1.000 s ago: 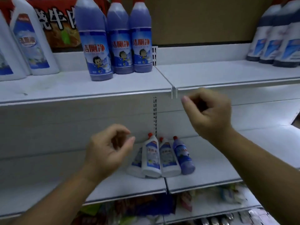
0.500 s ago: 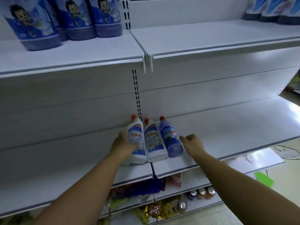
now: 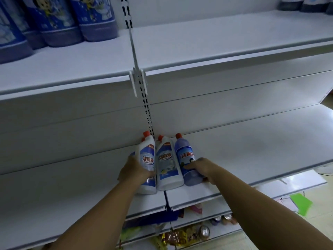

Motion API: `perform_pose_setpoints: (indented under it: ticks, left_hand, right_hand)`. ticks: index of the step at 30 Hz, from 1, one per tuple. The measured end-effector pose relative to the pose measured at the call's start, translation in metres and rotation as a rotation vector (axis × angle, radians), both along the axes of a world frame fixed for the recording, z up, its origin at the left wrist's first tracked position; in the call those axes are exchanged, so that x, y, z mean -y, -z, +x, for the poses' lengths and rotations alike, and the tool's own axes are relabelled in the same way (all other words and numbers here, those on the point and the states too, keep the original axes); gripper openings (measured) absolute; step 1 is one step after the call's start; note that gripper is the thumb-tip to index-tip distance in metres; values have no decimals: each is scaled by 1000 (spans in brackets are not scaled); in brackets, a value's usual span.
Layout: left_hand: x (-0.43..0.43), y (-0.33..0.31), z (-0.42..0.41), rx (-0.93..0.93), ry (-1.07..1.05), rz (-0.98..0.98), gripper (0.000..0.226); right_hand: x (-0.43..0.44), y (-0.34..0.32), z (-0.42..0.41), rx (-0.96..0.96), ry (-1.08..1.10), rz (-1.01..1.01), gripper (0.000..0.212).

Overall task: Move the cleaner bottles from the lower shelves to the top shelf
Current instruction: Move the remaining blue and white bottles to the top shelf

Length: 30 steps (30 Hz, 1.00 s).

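Observation:
Three red-capped cleaner bottles stand together on the lower shelf (image 3: pixel 252 150). My left hand (image 3: pixel 134 171) grips the left white bottle (image 3: pixel 147 156); a further white bottle is partly hidden behind it. The middle white bottle (image 3: pixel 168 166) stands untouched between my hands. My right hand (image 3: pixel 202 167) holds the purple bottle (image 3: pixel 185 156) low on its right side. Above, the top shelf (image 3: pixel 216 38) carries three large purple bottles (image 3: pixel 72 20) at the left.
Dark-bottomed bottles (image 3: pixel 304 4) stand at the top shelf's far right. A slotted metal upright (image 3: pixel 142 91) divides the shelf bays. Below the lower shelf lie packaged goods and cans (image 3: pixel 203 231). A green sheet (image 3: pixel 302 201) and papers lie on the floor at the right.
My hands have dropped from chest height to the lower shelf and closed round the outer bottles. The view has tilted down and moved closer.

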State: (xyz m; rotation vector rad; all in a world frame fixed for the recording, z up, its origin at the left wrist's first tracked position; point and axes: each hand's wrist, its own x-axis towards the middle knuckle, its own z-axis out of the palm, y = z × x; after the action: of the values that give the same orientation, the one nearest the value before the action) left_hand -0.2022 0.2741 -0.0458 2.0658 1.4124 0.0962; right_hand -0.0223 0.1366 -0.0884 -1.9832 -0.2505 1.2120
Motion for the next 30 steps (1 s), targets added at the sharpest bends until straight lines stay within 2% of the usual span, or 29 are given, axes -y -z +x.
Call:
perform_pose_setpoints:
  ticks: [4,6,9,14,16,18,21,25,30]
  left_hand:
    - [9,-3,1,78,-60,25,73]
    - [13,-3,1,148,-88,0,70]
    - [20,-4,-7,362,-97,-170,58]
    - [54,-28,-43,661,-103,-462,51]
    - [68,-37,-58,736,-62,-505,63]
    - [82,-46,-78,799,-65,-525,62]
    - [103,-64,-118,855,-56,-556,60]
    - [127,-82,-169,894,-36,-550,68]
    - [150,-106,-210,963,-16,-518,71]
  right_hand:
    - [-1,-3,-11,161,70,32,50]
    - [0,-9,-13,176,118,69,50]
    - [14,-25,-22,153,157,122,58]
    - [58,-41,-58,-16,233,397,55]
    - [73,-52,-78,-117,213,548,55]
    - [88,-65,-101,-192,194,644,55]
    - [111,-82,-137,-209,120,706,50]
    - [136,-102,-178,-148,66,725,51]
    - [159,-133,-218,42,46,715,63]
